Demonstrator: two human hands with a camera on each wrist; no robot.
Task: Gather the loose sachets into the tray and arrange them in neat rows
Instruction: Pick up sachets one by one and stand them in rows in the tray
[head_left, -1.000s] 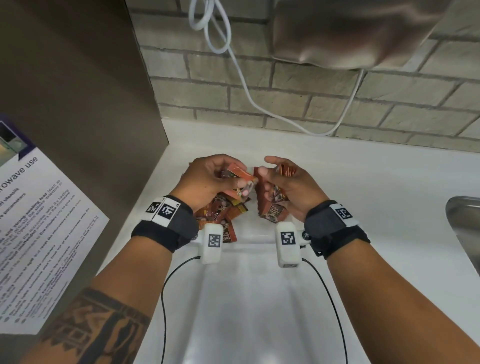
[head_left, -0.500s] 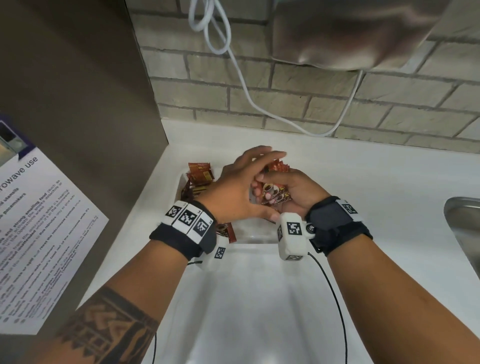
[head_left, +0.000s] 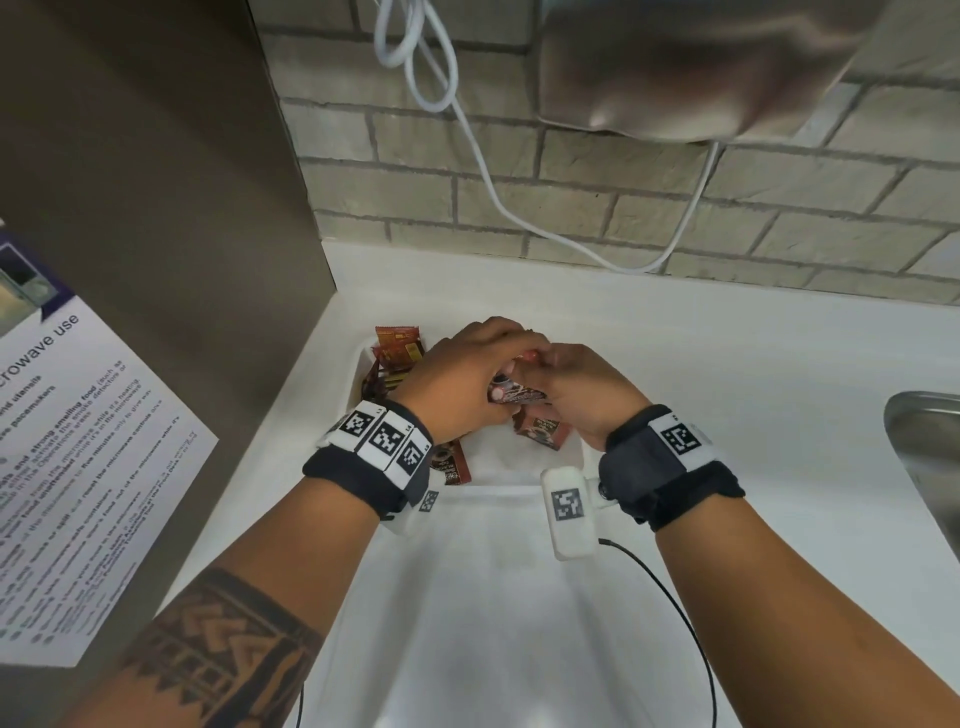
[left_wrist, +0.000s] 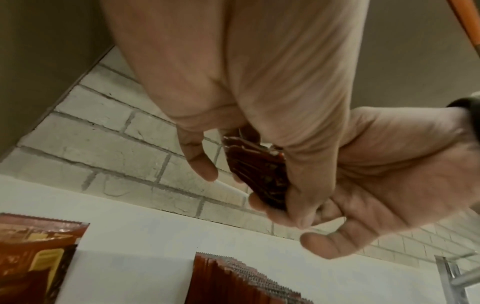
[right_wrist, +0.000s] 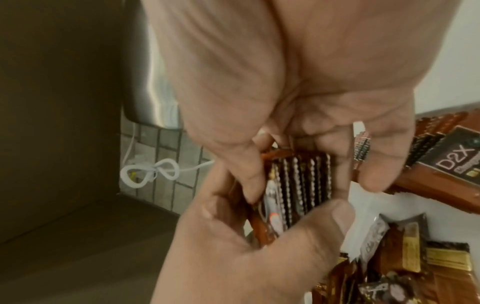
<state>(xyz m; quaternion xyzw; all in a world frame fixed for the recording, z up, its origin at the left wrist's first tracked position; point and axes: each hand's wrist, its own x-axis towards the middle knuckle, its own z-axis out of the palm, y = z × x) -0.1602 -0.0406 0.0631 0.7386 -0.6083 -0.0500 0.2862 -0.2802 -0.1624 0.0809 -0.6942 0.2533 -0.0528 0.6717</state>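
Both hands meet over the white tray (head_left: 365, 364) on the counter. My left hand (head_left: 498, 353) and right hand (head_left: 563, 366) together grip a small stack of brown-red sachets (head_left: 511, 396), edges lined up. The left wrist view shows the stack (left_wrist: 259, 170) pinched in my left hand (left_wrist: 249, 185), with the right hand (left_wrist: 389, 174) cupping it from the right. From the right wrist the stack (right_wrist: 298, 185) sits in my right hand (right_wrist: 311, 181), the left thumb (right_wrist: 324, 222) pressed on its near end. More sachets (head_left: 397, 347) lie in the tray, some upright, some loose (head_left: 543, 434).
A grey panel (head_left: 156, 208) with a microwave notice (head_left: 78, 467) closes off the left. The brick wall (head_left: 675, 218) stands behind, with a white cable (head_left: 467, 135) and a steel dispenser (head_left: 701, 67) above. A steel sink (head_left: 930, 467) lies at the right edge.
A second ago the hands were apart, each holding sachets. The left hand crossed to the right hand, and its fingers have now curled round the joined stack.
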